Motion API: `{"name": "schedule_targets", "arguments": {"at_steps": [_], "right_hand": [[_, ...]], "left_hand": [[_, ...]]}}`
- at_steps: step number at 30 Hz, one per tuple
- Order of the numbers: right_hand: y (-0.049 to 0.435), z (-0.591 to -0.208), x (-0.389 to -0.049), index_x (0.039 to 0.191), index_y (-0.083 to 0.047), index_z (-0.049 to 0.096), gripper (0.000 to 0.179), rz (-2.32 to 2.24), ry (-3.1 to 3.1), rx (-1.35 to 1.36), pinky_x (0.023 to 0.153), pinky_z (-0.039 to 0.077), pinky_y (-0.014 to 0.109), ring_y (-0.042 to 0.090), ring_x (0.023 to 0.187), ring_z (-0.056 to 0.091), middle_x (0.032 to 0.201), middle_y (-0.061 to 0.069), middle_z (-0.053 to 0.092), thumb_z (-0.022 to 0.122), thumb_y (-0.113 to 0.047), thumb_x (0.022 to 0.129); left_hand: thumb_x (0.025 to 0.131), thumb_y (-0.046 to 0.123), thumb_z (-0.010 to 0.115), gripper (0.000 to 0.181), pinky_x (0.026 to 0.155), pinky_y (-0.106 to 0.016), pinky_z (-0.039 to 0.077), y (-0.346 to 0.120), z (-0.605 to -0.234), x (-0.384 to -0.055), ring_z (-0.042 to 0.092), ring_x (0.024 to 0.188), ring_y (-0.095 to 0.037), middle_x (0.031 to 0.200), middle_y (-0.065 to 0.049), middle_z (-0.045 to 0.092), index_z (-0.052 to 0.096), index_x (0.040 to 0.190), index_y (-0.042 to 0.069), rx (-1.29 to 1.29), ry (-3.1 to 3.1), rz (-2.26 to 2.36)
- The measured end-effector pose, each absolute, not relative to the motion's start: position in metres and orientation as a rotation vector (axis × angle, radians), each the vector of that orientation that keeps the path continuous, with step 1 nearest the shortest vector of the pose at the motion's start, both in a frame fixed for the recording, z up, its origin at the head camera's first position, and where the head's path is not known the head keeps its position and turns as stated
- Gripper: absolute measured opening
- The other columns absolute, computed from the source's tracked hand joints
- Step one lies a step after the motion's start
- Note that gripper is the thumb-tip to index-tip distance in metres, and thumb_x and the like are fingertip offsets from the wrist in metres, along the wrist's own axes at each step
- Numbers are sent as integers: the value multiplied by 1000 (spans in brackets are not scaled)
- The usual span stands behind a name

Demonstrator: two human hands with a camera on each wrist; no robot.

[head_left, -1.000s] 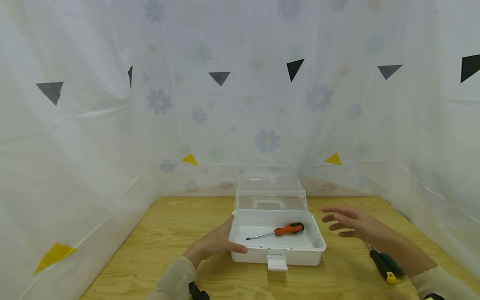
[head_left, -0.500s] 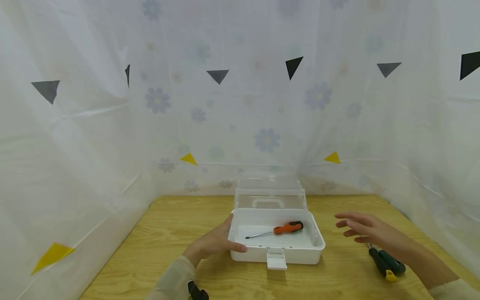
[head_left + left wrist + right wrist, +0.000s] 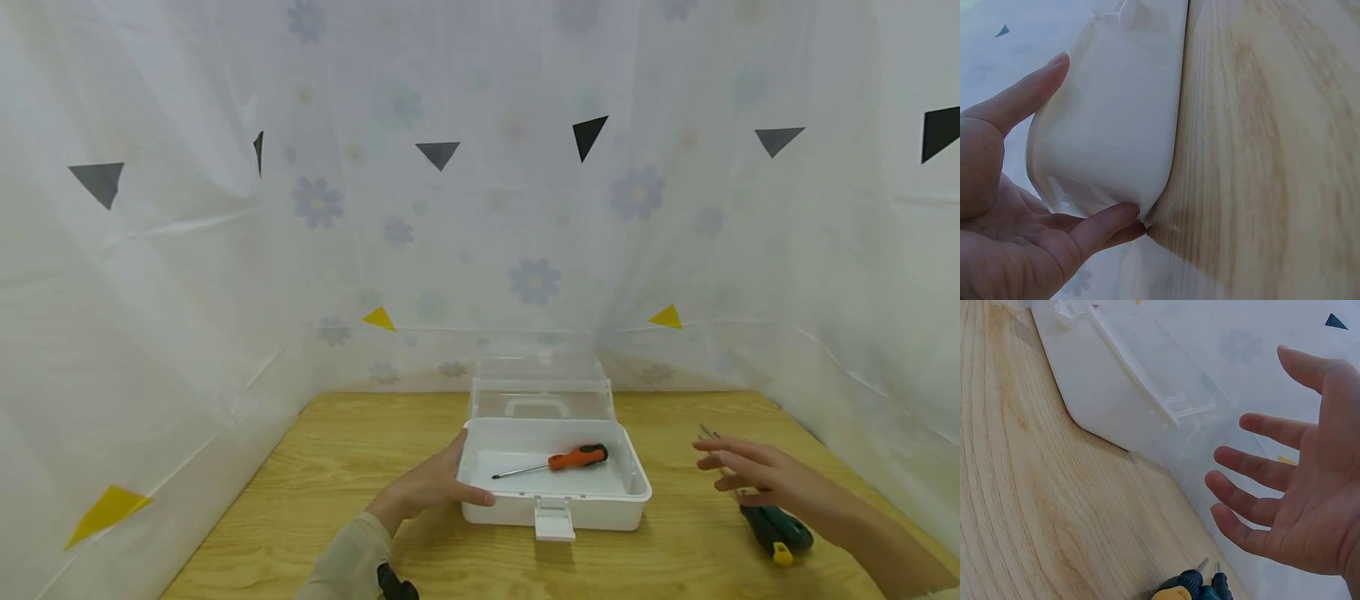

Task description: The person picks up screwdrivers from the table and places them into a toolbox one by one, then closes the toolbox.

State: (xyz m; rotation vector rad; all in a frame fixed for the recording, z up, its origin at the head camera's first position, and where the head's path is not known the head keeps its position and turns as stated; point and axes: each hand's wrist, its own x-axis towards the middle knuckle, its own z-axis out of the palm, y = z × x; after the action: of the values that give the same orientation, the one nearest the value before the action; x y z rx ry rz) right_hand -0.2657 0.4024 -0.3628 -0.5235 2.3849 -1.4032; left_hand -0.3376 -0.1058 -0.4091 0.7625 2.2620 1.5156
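A white plastic toolbox (image 3: 555,510) stands on the table with its clear lid (image 3: 540,400) swung back and its front latch (image 3: 554,520) hanging down. Inside lies a screwdriver with an orange and black handle (image 3: 577,457). My left hand (image 3: 431,483) grips the box's near left corner, thumb along the front and fingers on the side, as the left wrist view also shows. Over the right part of the table, my right hand (image 3: 780,483) hovers with fingers spread and nothing in it. Below it lie dark green and black screwdrivers (image 3: 776,529), one with a yellow end, partly hidden by the hand.
The wooden table (image 3: 360,433) is bounded at the back and sides by pale flower-printed curtains (image 3: 480,208). Yellow, grey and black triangles mark the curtains. A black strap piece (image 3: 396,583) shows at the left wrist.
My right hand has moved right and slightly down, away from the toolbox and over the dark screwdrivers. The left hand and the box have stayed put.
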Motion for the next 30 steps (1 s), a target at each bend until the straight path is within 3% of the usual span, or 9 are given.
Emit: {"name": "schedule_targets", "arguments": {"at_steps": [8, 15, 19, 22, 25, 28, 30], "right_hand": [[419, -377, -260, 161, 0, 30, 59, -1279, 2457, -326, 87, 50, 62, 44, 120, 54, 148, 33, 41, 30, -37, 115], [422, -385, -257, 156, 13, 27, 66, -1160, 2557, -265, 68, 49, 43, 36, 104, 58, 139, 37, 49, 36, -38, 114], [421, -389, -255, 154, 13, 32, 68, -1109, 2618, -220, 66, 51, 45, 41, 100, 63, 132, 35, 56, 40, -40, 113], [420, -391, -255, 150, 13, 41, 66, -1000, 2709, -232, 72, 53, 58, 44, 99, 65, 124, 29, 63, 43, -41, 112], [416, -394, -253, 144, 13, 49, 65, -846, 2819, -250, 74, 52, 62, 38, 94, 67, 112, 19, 70, 46, -42, 111], [412, -398, -249, 140, 13, 53, 67, -720, 2911, -214, 63, 53, 49, 24, 72, 63, 92, 7, 68, 47, -47, 109], [409, -401, -246, 138, 12, 55, 71, -650, 2960, -153, 53, 45, 37, 16, 56, 50, 73, 1, 61, 49, -52, 107]], "left_hand": [[85, 27, 89, 125, 116, -60, 23, -104, -411, -339, 26, 147, -36, 169, -14, 15, -3, 167, 12, 791, 2236, 1522], [84, 24, 89, 124, 114, -58, 27, -103, -412, -339, 35, 140, -37, 166, -14, 22, -2, 167, 14, 814, 2217, 1534], [84, 24, 90, 125, 114, -58, 27, -103, -412, -339, 35, 140, -36, 166, -14, 22, -3, 167, 14, 809, 2217, 1536], [84, 24, 90, 125, 114, -58, 27, -104, -413, -340, 35, 140, -35, 167, -13, 21, -3, 167, 13, 805, 2222, 1539], [84, 24, 90, 125, 114, -59, 27, -104, -412, -339, 33, 142, -36, 167, -14, 20, -3, 167, 12, 801, 2230, 1542], [84, 23, 89, 125, 114, -59, 26, -105, -412, -339, 31, 143, -37, 168, -14, 17, -4, 167, 12, 789, 2231, 1544], [84, 23, 89, 125, 114, -60, 26, -106, -411, -338, 31, 143, -37, 168, -14, 18, -4, 167, 13, 784, 2233, 1546]]}}
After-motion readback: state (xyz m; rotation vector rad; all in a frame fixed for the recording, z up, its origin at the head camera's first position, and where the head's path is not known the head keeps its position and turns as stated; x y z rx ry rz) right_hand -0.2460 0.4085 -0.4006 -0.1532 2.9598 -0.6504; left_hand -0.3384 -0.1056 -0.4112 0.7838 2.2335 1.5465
